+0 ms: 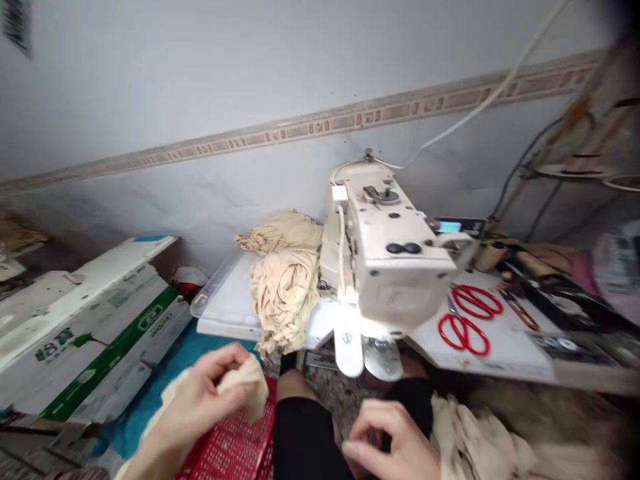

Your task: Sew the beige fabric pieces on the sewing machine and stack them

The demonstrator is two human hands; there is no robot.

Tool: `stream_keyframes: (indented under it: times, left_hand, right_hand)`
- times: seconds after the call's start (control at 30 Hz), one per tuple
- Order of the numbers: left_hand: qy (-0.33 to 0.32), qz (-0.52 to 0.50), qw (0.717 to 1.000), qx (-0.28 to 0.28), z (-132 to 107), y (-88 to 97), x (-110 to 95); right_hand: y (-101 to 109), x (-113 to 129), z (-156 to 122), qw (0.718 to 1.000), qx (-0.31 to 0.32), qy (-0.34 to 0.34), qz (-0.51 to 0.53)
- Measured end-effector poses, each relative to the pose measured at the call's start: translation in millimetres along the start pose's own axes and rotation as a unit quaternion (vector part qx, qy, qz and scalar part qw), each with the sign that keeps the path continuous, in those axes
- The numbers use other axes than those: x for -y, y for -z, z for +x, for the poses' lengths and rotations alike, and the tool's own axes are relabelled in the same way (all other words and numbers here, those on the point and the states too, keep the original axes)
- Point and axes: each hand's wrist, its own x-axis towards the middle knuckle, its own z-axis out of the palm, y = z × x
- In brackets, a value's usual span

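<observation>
My left hand (pixel 197 403) pinches a piece of beige fabric (pixel 247 390) low in the view, and the rest of the cloth trails down past my wrist. My right hand (pixel 393 443) hangs over my black-clad lap (pixel 305 443), fingers curled, with nothing visible in them. A heap of beige fabric (pixel 480 440) lies just to its right. Ahead stands a cream industrial sewing machine head (pixel 385 257), tilted toward me, with more crumpled beige fabric (pixel 285 293) beside it. Neither hand touches the machine.
Two pairs of red-handled scissors (pixel 470 320) lie on the white table (pixel 500 353) right of the machine. A red plastic crate (pixel 235 440) sits under my left hand. Stacked cardboard boxes (pixel 95 327) fill the left side, and a control display (pixel 460 228) stands behind the machine.
</observation>
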Motion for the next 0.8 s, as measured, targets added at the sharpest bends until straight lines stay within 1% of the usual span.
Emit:
stream_keyframes:
  times: [0.03,0.07,0.1,0.13,0.17,0.2,0.23,0.3,0.33,0.37,0.4,0.43,0.47,0.53,0.57,0.6,0.63,0.67,0.73,0.8]
  left_hand:
    - [0.027,0.009,0.999,0.044,-8.9,-30.0,-1.5]
    - [0.037,0.022,0.996,0.077,-15.9,-58.0,-4.0]
    - [0.033,0.043,0.990,0.130,-21.1,-83.0,-7.3]
    - [0.019,0.056,0.984,0.166,-24.6,-104.2,-10.8]
    - [-0.002,0.061,0.977,0.203,-26.3,-121.3,-13.9]
    - [-0.025,0.058,0.969,0.238,-26.2,-134.2,-15.9]
    - [-0.047,0.046,0.961,0.269,-24.4,-143.0,-16.2]
    - [-0.068,0.004,0.937,0.343,-16.5,-150.7,-9.4]
    - [-0.062,-0.013,0.924,0.377,-11.2,-150.8,-2.1]
    - [-0.034,-0.045,0.906,0.419,-5.7,-149.3,7.4]
    - [0.005,-0.088,0.893,0.441,-0.6,-146.8,18.3]
    - [0.044,-0.137,0.888,0.437,3.8,-144.1,29.6]
    - [0.065,-0.178,0.886,0.423,7.3,-141.6,39.9]
    - [0.072,-0.224,0.902,0.361,12.1,-139.7,53.6]
    - [0.065,-0.229,0.914,0.327,13.7,-140.8,55.7]
    - [0.057,-0.222,0.925,0.303,14.9,-143.3,54.5]
    - [0.046,-0.206,0.933,0.292,15.9,-146.8,50.3]
    - [0.030,-0.183,0.937,0.294,16.8,-151.1,43.8]
    - [-0.028,-0.125,0.936,0.327,18.4,-160.1,27.0]
    - [-0.102,-0.066,0.927,0.355,20.1,-167.3,11.2]
  right_hand:
    - [2.1,-2.5,-2.3,0.998,-0.014,0.052,0.021]
    - [3.4,-4.9,-4.8,0.994,-0.021,0.097,0.043]
    - [3.8,-7.5,-7.3,0.989,-0.026,0.133,0.063]
    - [3.4,-10.4,-9.9,0.986,-0.025,0.145,0.074]
    - [2.8,-13.8,-12.3,0.987,-0.005,0.145,0.073]
    - [2.8,-17.8,-14.6,0.987,0.033,0.141,0.062]
    - [4.1,-21.9,-16.9,0.986,0.080,0.136,0.045]
    - [14.4,-29.3,-21.1,0.974,0.179,0.139,0.015]
    - [24.3,-32.0,-22.7,0.965,0.208,0.156,0.011]
    - [37.6,-33.9,-23.6,0.961,0.210,0.177,0.017]
    - [53.5,-35.2,-23.6,0.964,0.189,0.187,0.025]
    - [71.0,-36.0,-22.7,0.966,0.172,0.190,0.036]
    - [88.6,-36.9,-21.0,0.967,0.160,0.189,0.054]
    - [117.8,-40.1,-17.1,0.972,0.130,0.166,0.100]
    - [126.7,-42.8,-15.5,0.973,0.126,0.155,0.115]
    - [131.0,-46.2,-14.3,0.974,0.124,0.142,0.124]
    - [130.4,-50.1,-13.5,0.975,0.129,0.127,0.125]
    - [125.8,-54.3,-13.0,0.976,0.145,0.108,0.121]
    - [108.3,-61.8,-12.1,0.972,0.201,0.061,0.105]
    - [88.4,-66.0,-11.0,0.960,0.261,0.031,0.097]
